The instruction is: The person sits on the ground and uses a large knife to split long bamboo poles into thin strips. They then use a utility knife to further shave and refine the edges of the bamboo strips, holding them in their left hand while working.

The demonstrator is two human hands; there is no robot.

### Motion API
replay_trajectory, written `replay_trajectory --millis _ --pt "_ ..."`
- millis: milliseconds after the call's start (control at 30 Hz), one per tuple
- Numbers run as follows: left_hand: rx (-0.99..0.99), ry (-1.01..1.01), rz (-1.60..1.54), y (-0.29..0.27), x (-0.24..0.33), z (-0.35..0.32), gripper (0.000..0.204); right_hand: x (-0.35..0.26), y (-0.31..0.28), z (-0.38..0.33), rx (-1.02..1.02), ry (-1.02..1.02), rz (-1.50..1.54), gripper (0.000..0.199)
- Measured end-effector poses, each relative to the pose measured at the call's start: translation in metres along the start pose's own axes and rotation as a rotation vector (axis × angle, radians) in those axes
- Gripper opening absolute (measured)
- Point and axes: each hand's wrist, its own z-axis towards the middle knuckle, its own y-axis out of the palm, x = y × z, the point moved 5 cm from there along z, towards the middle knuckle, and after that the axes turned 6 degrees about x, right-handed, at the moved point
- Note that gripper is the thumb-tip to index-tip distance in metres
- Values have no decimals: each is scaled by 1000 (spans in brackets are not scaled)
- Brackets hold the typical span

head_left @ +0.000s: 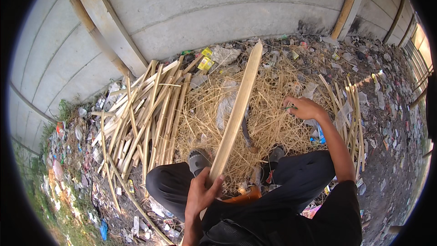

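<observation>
My left hand [205, 190] is wrapped round the lower part of a long, pale split bamboo strip [240, 105]. The strip slants up and away in front of me, its far tip near the wall's foot. My right hand [302, 108] is raised over the shavings to the right, fingers curled round a small green piece that I cannot make out. Thin bamboo shavings [273, 132] spread between and beyond my shoes. Behind the strip lies a greyish wrapped bundle [225, 109], partly hidden. A dark, narrow blade-like piece [246, 134] with a brownish end shows just right of the strip.
A heap of split bamboo strips [150, 118] lies at the left, and a smaller bunch [354, 123] at the right. A concrete wall [227, 9] with posts runs across the back. Litter covers the ground; yellow packets [205, 63] sit near the wall.
</observation>
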Motion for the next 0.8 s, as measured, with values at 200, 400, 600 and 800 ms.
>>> replay_trajectory --millis 200,400,600,800 --pt "39 50 -38 1 7 7 28 -15 -29 -12 579 -131 248 38" --pt "96 84 -109 1 27 8 24 -100 -49 -76 708 -461 448 35" --pt "183 165 -26 -1 47 13 25 -174 3 -114 672 -834 310 30" --pt "195 192 -99 3 52 13 26 -195 23 -117 725 -959 193 30"
